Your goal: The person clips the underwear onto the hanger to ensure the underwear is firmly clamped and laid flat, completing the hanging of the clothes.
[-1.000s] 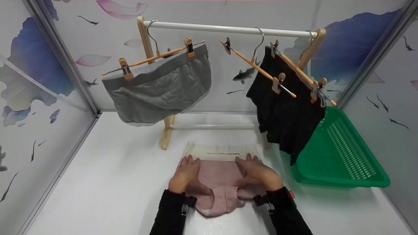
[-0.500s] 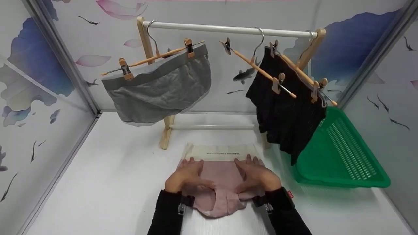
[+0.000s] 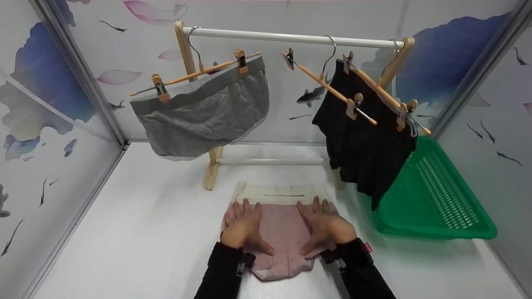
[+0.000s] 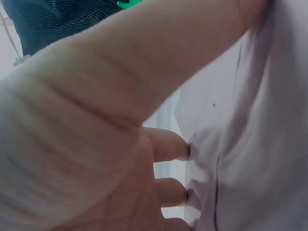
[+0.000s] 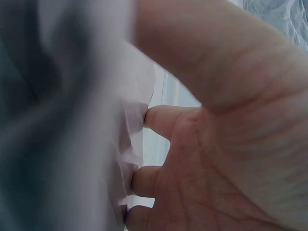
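Pink underwear [image 3: 282, 230] with a cream waistband [image 3: 282, 194] lies flat on the white table [image 3: 137, 232], just in front of the rack. My left hand [image 3: 245, 224] rests palm down on its left half, fingers straight and pointing at the waistband. My right hand [image 3: 325, 224] lies the same way on the right half. In the left wrist view the fingertips [image 4: 180, 150] press into the pink fabric [image 4: 260, 144]. The right wrist view shows fingertips [image 5: 153, 117] touching blurred pink fabric [image 5: 130, 86]. Neither hand grips anything.
A wooden rack with a white rail [image 3: 291, 38] stands behind the garment. On clip hangers hang grey underwear [image 3: 203, 112] at left and a black garment [image 3: 365, 145] at right, with a bare hanger [image 3: 328, 89] between them. A green basket [image 3: 436, 199] sits at right.
Both hands slid a little forward toward the waistband and flattened. The bunched lower edge of the pink underwear now lies smoother under the palms.
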Available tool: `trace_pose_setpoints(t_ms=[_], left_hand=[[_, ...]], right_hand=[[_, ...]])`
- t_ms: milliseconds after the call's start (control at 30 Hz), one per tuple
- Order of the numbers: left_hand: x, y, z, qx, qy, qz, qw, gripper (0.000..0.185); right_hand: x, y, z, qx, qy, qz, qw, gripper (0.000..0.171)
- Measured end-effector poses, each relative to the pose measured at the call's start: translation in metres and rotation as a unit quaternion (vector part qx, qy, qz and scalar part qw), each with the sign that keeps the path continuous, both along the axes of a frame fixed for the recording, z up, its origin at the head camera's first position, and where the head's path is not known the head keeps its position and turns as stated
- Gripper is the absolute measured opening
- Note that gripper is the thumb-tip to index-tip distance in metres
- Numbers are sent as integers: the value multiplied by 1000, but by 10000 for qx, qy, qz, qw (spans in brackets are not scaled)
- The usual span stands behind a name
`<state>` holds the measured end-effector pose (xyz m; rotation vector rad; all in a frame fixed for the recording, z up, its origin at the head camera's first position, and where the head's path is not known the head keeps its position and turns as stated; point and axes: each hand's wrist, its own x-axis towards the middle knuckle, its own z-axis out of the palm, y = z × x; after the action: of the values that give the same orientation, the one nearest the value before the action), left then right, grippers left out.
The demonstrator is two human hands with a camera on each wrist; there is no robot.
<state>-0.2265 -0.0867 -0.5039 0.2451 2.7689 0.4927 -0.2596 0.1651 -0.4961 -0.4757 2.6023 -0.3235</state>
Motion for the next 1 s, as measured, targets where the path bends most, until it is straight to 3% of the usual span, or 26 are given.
trace_pose_setpoints(t_ms=[300, 533, 633, 700, 767, 833, 900, 1000], left_hand=[[0, -1, 2, 66, -102, -49, 9999, 141], [0, -2, 3, -50, 189, -193, 9996, 134], [-3, -3, 4, 198, 271, -383, 9987, 123], [-7, -4, 6, 687, 229, -671, 9951, 104], [-11, -6, 10, 1315, 32, -1014, 9861, 93], [-14, -9, 13, 1986, -203, -1329, 9708, 83], [-14, -12, 17, 2679, -482, -1456, 9512, 78], [-12, -15, 23, 3573, -548, -1566, 9191, 66]], right_hand=[[-1, 2, 1, 17, -157, 28, 9999, 134], [0, 5, 5, -190, -139, -54, 9997, 128], [-1, 6, 10, -427, -15, -95, 9990, 124], [-3, 10, 14, -802, 40, -128, 9967, 118], [-6, 14, 19, -1250, 133, -79, 9920, 110], [-9, 20, 25, -1688, 299, -18, 9852, 100], [-9, 24, 33, -2057, 585, 51, 9768, 91], [-6, 28, 45, -2457, 1251, 13, 9612, 77]])
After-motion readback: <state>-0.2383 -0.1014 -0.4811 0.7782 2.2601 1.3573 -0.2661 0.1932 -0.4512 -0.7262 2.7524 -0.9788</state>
